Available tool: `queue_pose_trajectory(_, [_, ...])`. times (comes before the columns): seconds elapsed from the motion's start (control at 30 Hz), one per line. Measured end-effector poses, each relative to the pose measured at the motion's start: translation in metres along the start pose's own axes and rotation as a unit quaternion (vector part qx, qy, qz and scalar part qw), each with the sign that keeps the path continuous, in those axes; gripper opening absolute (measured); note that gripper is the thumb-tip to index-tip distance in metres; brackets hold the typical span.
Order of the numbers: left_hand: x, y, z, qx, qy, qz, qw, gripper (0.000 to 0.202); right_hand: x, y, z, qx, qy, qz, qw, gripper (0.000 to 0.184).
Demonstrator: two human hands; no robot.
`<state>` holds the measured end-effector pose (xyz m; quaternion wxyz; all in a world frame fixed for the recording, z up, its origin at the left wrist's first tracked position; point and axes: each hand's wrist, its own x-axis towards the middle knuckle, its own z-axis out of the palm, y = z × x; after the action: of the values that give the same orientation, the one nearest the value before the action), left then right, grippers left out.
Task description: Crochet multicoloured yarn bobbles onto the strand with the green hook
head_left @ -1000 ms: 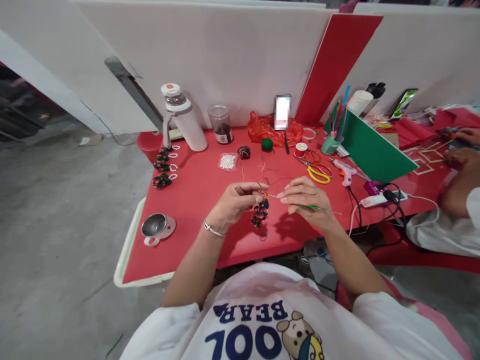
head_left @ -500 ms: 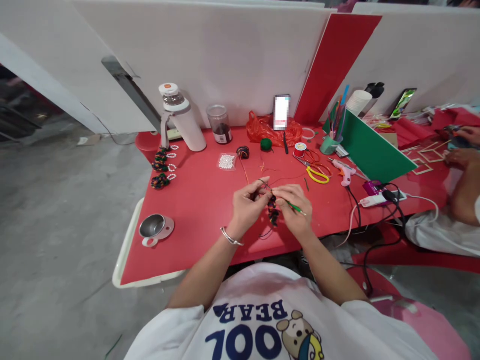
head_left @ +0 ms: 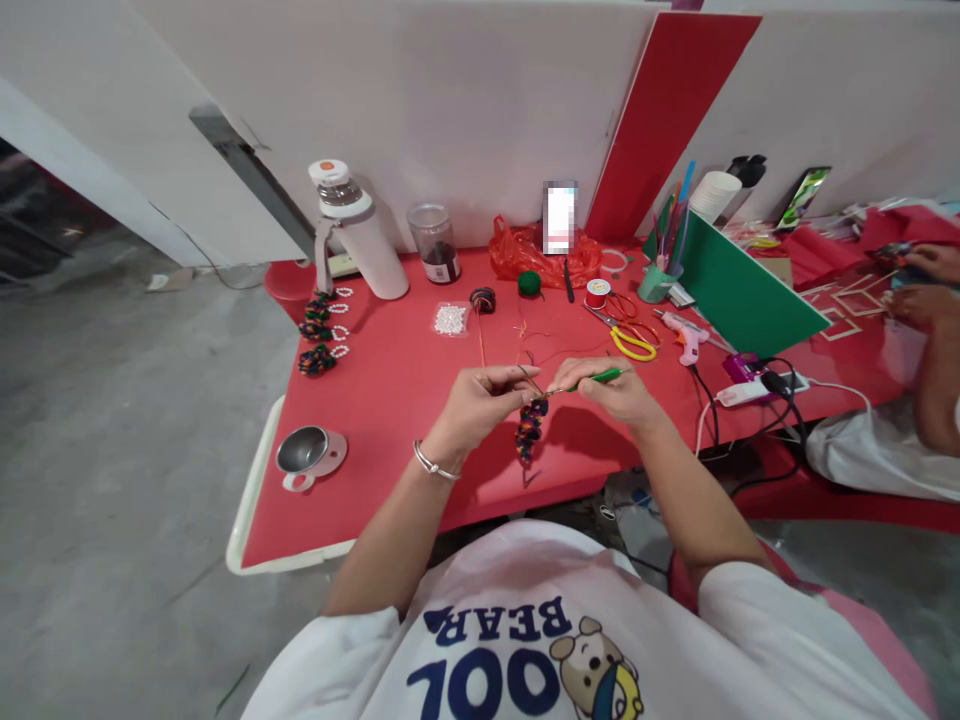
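My left hand (head_left: 480,402) is closed, its thumb and fingers pinching the top of a dark multicoloured crochet piece (head_left: 529,432). The piece hangs down in a ruffled twist, and a strand of yarn runs over my left fingers. My right hand (head_left: 613,392) grips a green-handled crochet hook (head_left: 600,377), whose metal tip meets the top of the piece between both hands. Beyond my left hand lies a dark mixed yarn ball (head_left: 483,300), with an orange strand trailing toward me. A green yarn ball (head_left: 529,284) rests beside it.
On the red table (head_left: 375,440) stand a cup (head_left: 311,455), a white flask (head_left: 367,240) and a jar (head_left: 435,245). A bead packet (head_left: 450,319), yellow-handled scissors (head_left: 632,343) and a glue gun (head_left: 686,340) lie around. At right, a person's hands (head_left: 926,290) work near a green board (head_left: 750,285).
My hands have moved apart, and the crochet piece now hangs in fuller view. The right hand has moved right and turned the hook, so its tip points left toward the piece.
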<state>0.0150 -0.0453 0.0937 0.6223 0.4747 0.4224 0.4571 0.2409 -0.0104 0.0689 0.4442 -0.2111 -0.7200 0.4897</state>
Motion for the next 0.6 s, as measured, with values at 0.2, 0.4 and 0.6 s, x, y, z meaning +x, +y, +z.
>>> queue_pose_trajectory(0.2, [0.004,-0.01,0.004,0.1,0.085,0.053,0.99,0.033,0.007,-0.028,-0.008,-0.195,-0.045,-0.056,0.978,0.014])
queue_pose_trajectory(0.4, [0.011,-0.014,0.006,0.074,0.17,0.083,0.979,0.031,-0.006,-0.011,0.025,-0.429,0.035,-0.242,0.87,0.026])
queue_pose_trajectory(0.6, [0.008,-0.007,0.002,-0.116,0.021,-0.039,0.992,0.043,-0.016,0.01,0.043,-0.433,0.156,-0.3,0.836,0.033])
